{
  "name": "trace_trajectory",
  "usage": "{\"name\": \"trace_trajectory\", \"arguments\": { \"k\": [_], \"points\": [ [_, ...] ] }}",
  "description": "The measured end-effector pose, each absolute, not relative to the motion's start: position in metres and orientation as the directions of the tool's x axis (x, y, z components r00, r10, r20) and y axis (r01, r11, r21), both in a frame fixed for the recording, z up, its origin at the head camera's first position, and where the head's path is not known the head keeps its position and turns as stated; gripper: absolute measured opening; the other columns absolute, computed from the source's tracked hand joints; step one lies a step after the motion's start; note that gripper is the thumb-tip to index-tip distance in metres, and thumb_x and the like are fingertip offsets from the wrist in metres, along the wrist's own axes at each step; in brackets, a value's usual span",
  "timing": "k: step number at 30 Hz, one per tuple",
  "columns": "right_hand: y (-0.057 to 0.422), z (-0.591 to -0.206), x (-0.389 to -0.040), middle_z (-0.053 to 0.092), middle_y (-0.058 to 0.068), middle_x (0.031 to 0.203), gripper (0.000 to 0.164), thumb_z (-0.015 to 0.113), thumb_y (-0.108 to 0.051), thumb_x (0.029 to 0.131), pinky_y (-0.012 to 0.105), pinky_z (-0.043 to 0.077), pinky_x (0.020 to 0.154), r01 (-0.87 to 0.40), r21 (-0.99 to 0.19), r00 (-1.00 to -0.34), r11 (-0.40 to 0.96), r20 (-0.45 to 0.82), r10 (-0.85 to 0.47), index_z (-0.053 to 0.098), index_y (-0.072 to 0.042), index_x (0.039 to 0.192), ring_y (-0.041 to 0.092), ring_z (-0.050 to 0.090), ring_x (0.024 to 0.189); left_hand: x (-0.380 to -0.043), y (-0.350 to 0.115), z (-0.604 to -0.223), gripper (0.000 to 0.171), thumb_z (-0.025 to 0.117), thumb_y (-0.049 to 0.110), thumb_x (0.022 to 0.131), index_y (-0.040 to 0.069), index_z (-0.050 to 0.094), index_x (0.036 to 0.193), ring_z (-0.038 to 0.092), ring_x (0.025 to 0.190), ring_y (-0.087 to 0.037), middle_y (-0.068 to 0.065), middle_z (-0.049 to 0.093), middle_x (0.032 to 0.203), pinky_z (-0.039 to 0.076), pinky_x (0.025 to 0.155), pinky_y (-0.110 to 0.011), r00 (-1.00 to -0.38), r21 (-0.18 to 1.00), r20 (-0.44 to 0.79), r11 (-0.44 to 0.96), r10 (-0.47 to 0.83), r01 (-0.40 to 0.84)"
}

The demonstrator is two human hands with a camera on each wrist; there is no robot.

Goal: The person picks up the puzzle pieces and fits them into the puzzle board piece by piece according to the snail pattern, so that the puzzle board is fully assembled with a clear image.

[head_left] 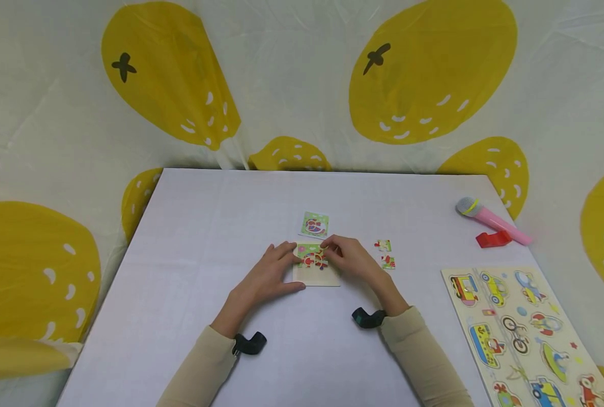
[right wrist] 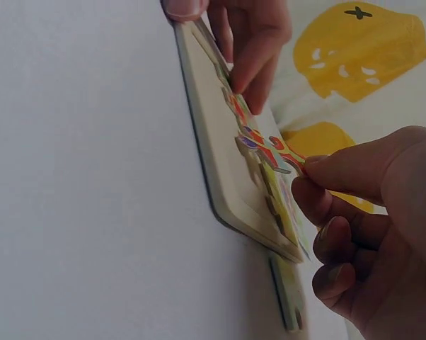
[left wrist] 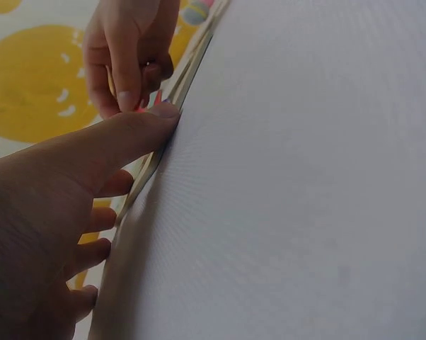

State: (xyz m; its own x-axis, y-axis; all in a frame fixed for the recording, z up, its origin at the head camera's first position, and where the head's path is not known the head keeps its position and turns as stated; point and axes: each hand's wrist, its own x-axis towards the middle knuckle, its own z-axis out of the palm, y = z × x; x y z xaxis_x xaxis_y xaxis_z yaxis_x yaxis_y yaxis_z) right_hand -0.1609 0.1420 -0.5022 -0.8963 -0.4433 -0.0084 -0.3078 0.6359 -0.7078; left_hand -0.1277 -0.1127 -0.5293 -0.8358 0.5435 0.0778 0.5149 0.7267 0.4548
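A small wooden jigsaw tray (head_left: 316, 278) lies in front of me, its far half filled with colourful pieces and its near half bare wood. My left hand (head_left: 268, 274) rests along the tray's left side, thumb straight at the near corner and fingertips over the fitted pieces. Between the thumb and index finger of my right hand (head_left: 350, 257) is a jigsaw piece (right wrist: 273, 152), red and yellow with some purple. It is tilted over the tray in the right wrist view. Two loose jigsaw pieces, one nearer the back (head_left: 383, 245) and one in front (head_left: 388, 262), lie right of that hand.
Behind the tray lies a square picture card (head_left: 314, 225). A pink toy microphone (head_left: 495, 220) and a red object (head_left: 493, 239) are at the back right. A large wooden vehicle puzzle board (head_left: 528, 362) covers the table's right front. Patterned cloth hangs behind the table.
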Motion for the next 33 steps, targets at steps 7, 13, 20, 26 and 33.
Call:
{"name": "trace_trajectory", "arguments": {
  "k": [7, 13, 20, 26, 33],
  "points": [
    [0.132, -0.506, -0.158, 0.067, 0.001, 0.089, 0.019, 0.064, -0.013, 0.095, 0.025, 0.047, 0.071, -0.293, -0.671, -0.914, 0.681, -0.013, -0.405, 0.069, -0.007, 0.112, 0.012, 0.055, 0.078, -0.128, -0.113, -0.529, 0.058, 0.076, 0.053, 0.084, 0.017, 0.063, 0.128, 0.036, 0.148, -0.025, -0.008, 0.045, 0.155, 0.022, 0.126, -0.054, -0.835, 0.457, 0.082, 0.724, 0.544, 0.517],
    [0.126, -0.508, -0.155, 0.065, 0.0, 0.09, 0.017, 0.065, -0.014, 0.095, 0.028, 0.047, 0.073, -0.308, -0.626, -0.919, 0.716, 0.002, -0.394, 0.07, -0.008, 0.11, 0.013, 0.054, 0.079, -0.127, -0.113, -0.527, 0.058, 0.076, 0.052, 0.084, 0.017, 0.063, 0.128, 0.036, 0.149, -0.025, -0.008, 0.044, 0.155, 0.022, 0.126, -0.054, -0.837, 0.458, 0.076, 0.727, 0.542, 0.512],
    [0.125, -0.507, -0.153, 0.06, -0.001, 0.088, 0.018, 0.068, -0.018, 0.094, 0.026, 0.044, 0.07, -0.309, -0.602, -0.919, 0.736, -0.011, -0.394, 0.07, -0.01, 0.109, 0.013, 0.052, 0.078, -0.126, -0.112, -0.525, 0.057, 0.078, 0.049, 0.083, 0.016, 0.064, 0.127, 0.037, 0.148, -0.025, -0.009, 0.046, 0.154, 0.023, 0.125, -0.055, -0.838, 0.469, 0.088, 0.719, 0.539, 0.512],
    [0.126, -0.506, -0.153, 0.059, -0.001, 0.09, 0.018, 0.073, -0.021, 0.091, 0.025, 0.044, 0.07, -0.334, -0.598, -0.905, 0.728, -0.012, -0.424, 0.072, -0.013, 0.108, 0.013, 0.051, 0.079, -0.125, -0.112, -0.526, 0.056, 0.079, 0.049, 0.083, 0.016, 0.064, 0.126, 0.038, 0.147, -0.026, -0.01, 0.047, 0.152, 0.025, 0.124, -0.056, -0.835, 0.464, 0.114, 0.714, 0.539, 0.524],
    [0.125, -0.509, -0.154, 0.06, -0.001, 0.09, 0.017, 0.074, -0.02, 0.091, 0.025, 0.044, 0.07, -0.345, -0.591, -0.905, 0.729, 0.005, -0.425, 0.073, -0.012, 0.106, 0.012, 0.052, 0.078, -0.125, -0.112, -0.526, 0.057, 0.078, 0.05, 0.083, 0.016, 0.064, 0.126, 0.038, 0.147, -0.027, -0.009, 0.047, 0.152, 0.026, 0.123, -0.056, -0.834, 0.444, 0.113, 0.724, 0.54, 0.529]
  ]
}}
